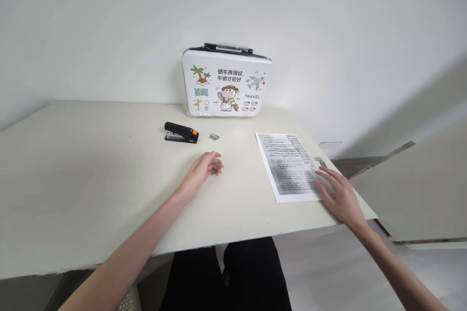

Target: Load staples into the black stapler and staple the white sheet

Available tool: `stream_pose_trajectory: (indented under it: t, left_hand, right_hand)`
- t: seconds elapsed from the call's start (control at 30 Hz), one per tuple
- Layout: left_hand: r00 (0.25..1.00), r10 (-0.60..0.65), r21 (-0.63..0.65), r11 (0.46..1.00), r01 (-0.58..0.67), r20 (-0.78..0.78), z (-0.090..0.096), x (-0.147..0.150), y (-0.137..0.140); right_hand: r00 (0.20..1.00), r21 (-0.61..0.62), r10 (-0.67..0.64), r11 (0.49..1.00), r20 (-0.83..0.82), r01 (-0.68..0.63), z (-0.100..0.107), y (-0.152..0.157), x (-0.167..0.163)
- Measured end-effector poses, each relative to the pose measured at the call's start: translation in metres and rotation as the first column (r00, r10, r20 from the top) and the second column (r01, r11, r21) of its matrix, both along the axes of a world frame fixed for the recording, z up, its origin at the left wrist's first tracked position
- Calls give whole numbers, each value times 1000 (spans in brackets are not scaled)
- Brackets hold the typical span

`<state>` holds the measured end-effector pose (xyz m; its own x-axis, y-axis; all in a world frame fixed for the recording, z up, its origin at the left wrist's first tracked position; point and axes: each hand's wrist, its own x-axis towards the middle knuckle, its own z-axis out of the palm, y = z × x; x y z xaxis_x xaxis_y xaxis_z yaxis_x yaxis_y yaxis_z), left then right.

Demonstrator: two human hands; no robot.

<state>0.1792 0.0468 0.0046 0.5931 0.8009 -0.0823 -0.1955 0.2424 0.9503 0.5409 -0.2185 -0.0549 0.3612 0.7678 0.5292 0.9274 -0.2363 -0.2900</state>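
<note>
My left hand (pixel 205 169) is at the middle of the table, empty, its fingers loosely bent and slightly apart. Just beyond it lies a small grey metal piece, perhaps a strip of staples (pixel 214 136). To the left of that piece, a black stapler (pixel 181 133) with an orange patch rests on its base. My right hand (pixel 339 197) reaches over the right edge of a printed sheet of paper (pixel 288 167), fingers stretched out and thumb apart. The fingers seem to touch the paper's edge; whether they press on it I cannot tell.
A white case (pixel 228 82) with cartoon prints and a black handle stands upright against the wall at the back. Near the table's (pixel 91 180) right edge is a small greenish-grey object (pixel 321 161), partly hidden. A white panel (pixel 416 194) stands beyond that edge.
</note>
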Motion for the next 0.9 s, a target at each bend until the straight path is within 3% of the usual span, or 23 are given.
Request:
stream_pose_trajectory:
  t: [0.17, 0.33, 0.4, 0.5, 0.63, 0.73, 0.9]
  left_hand:
    - [998, -15, 74, 997, 20, -64, -1, -1, -2]
    - [997, -10, 146, 989, 22, -78, -2, 0, -4]
    - [994, 11, 230, 973, 14, -106, -1, -1, -5]
    - [981, 68, 436, 900, 19, -182, 0, -3, -6]
    - [963, 73, 671, 731, 125, -260, -2, -7, -5]
    - [934, 51, 724, 647, 239, -353, -6, -19, 4]
    - [830, 148, 708, 615, 348, -537, -12, -64, 31]
  right_hand:
    - [994, -131, 105, 985, -29, -108, 1, 4, -11]
    - [986, -115, 163, 980, -25, -165, 9, 4, -44]
    - [975, -110, 221, 969, -20, -222, 13, 5, -66]
    - [948, -95, 318, 943, -18, -318, 22, 6, -102]
    - [912, -98, 409, 906, -36, -411, 35, 14, -150]
    - [888, -101, 458, 882, -52, -461, 41, 25, -187]
    - [857, -85, 513, 853, -50, -515, 40, 47, -238]
